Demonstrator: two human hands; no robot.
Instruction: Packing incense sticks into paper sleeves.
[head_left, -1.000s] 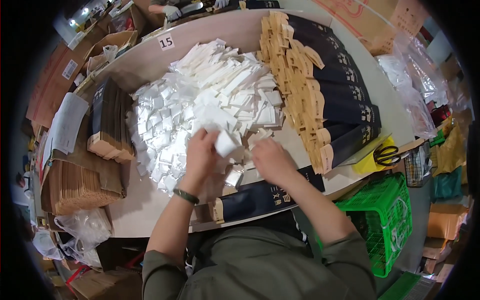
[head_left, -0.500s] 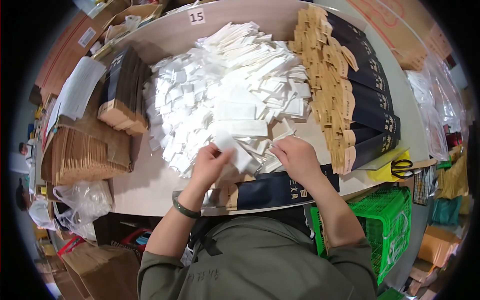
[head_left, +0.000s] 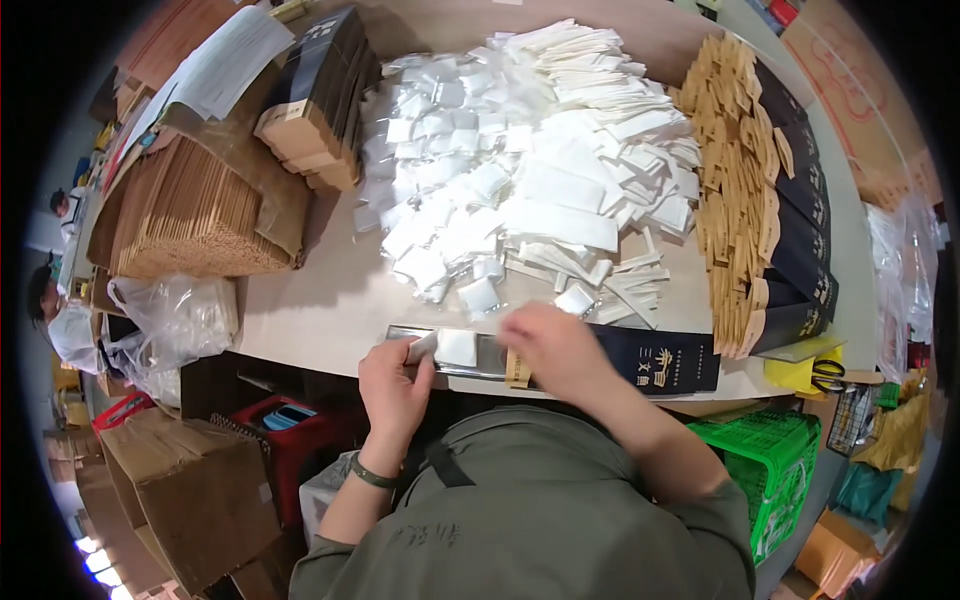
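My left hand (head_left: 396, 388) is at the table's front edge, its thumb and fingers closed on a thin white packet (head_left: 424, 347). Beside it, a square white packet (head_left: 458, 347) lies on a shiny metal tray (head_left: 490, 355). The tray's right end meets the tan end of a dark blue bag (head_left: 640, 355) lying flat along the edge. Over that tan end hovers my right hand (head_left: 555, 350), fingers curled and smeared by motion; whether it holds anything is hidden. Just beyond the hands spreads a large heap of white packets (head_left: 560, 190), some square, some long and flat.
Overlapping dark blue and tan bags (head_left: 790, 200) line the right side. More bags stand stacked (head_left: 318, 90) at the left, beside a carton of brown cardboard pieces (head_left: 200, 215). Black-handled scissors (head_left: 827, 375) lie at the right corner, above a green crate (head_left: 775, 470).
My left hand has moved down from the heap to the metal tray. My right hand has gone left and down to the bag's tan end. The view has shifted too.
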